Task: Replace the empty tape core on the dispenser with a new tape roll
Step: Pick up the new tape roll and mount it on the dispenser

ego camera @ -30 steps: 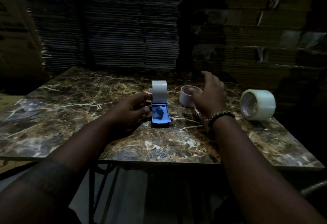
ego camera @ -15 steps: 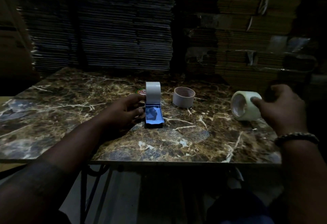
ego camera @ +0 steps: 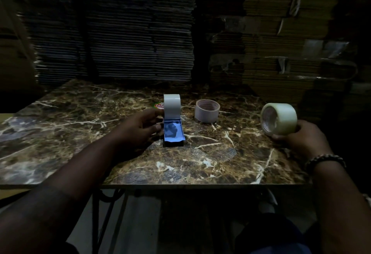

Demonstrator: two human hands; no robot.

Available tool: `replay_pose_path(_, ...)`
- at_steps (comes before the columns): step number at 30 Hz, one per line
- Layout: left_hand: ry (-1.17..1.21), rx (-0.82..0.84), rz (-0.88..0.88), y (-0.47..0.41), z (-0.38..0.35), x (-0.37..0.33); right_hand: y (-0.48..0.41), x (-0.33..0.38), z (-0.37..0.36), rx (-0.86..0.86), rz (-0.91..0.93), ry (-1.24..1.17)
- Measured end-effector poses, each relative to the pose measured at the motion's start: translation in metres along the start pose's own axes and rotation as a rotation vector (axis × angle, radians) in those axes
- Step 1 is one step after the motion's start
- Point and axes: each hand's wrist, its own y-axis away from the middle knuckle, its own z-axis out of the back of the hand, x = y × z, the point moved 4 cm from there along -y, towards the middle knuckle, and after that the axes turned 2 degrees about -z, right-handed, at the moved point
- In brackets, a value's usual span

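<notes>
Right hand (ego camera: 301, 135) grasps new tape roll (ego camera: 279, 119) at three o'clock; left hand (ego camera: 140, 131) grips dispenser (ego camera: 173, 131). Keep the dispenser steadied.

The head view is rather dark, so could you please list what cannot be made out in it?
- Dispenser: its spindle and cutter are hidden by the white roll and shadow.
- Label behind the dispenser: cut off by the roll and the left hand.
- Printing inside the clear tape roll: too small.
- Right hand: fingers hidden behind that roll.
</notes>
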Motion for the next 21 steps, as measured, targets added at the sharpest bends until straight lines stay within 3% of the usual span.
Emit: replay_pose_path(21,-0.109,-0.023,0.005,0.002,0.001,-0.007,-0.024,-0.016,0.001,0.122,0.012,-0.181)
